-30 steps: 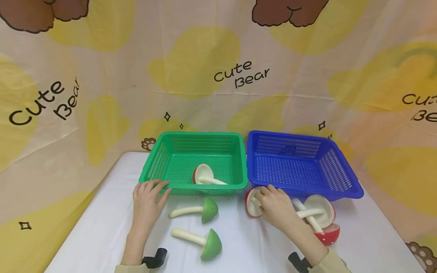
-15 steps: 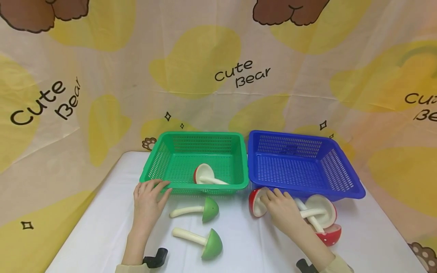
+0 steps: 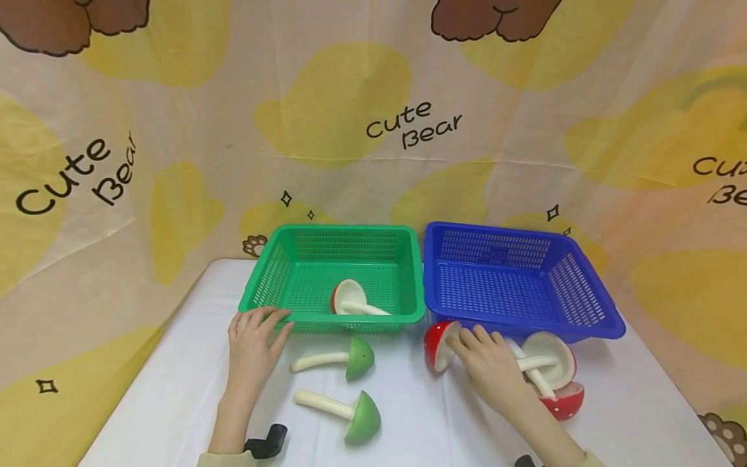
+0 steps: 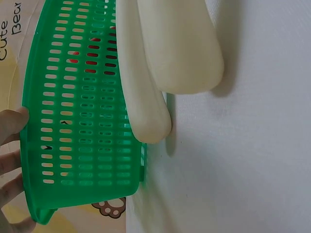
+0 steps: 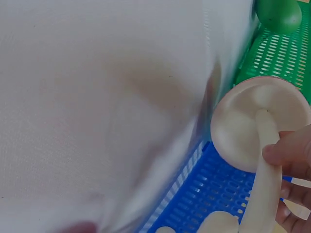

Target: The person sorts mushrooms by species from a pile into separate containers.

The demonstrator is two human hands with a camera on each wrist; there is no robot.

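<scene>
My right hand (image 3: 490, 363) pinches the white stem of a red-capped toy mushroom (image 3: 434, 347) between thumb and fingers, just in front of the blue basket (image 3: 522, 329). In the right wrist view the mushroom's hollow white underside (image 5: 243, 131) faces the camera, and its stem runs down past the thumb. My left hand (image 3: 253, 344) rests on the front left corner of the green basket (image 3: 350, 320), fingers loosely bent over the rim. From the left wrist, the fingertips (image 4: 14, 121) show right at that rim. Inside the green basket lies another red-capped mushroom (image 3: 350, 298).
Two green-capped toy mushrooms, a farther one (image 3: 360, 359) and a nearer one (image 3: 363, 418), lie before the green basket, stems leftward. Right of my right hand, red-capped mushrooms (image 3: 563, 402) overlap in a pile by the blue basket. A patterned cloth (image 3: 350, 130) hangs behind the white table (image 3: 420, 402).
My right hand has shifted slightly right with the mushroom, whose cap has turned and shows more of its red, dotted outside. The left hand stays at the green rim.
</scene>
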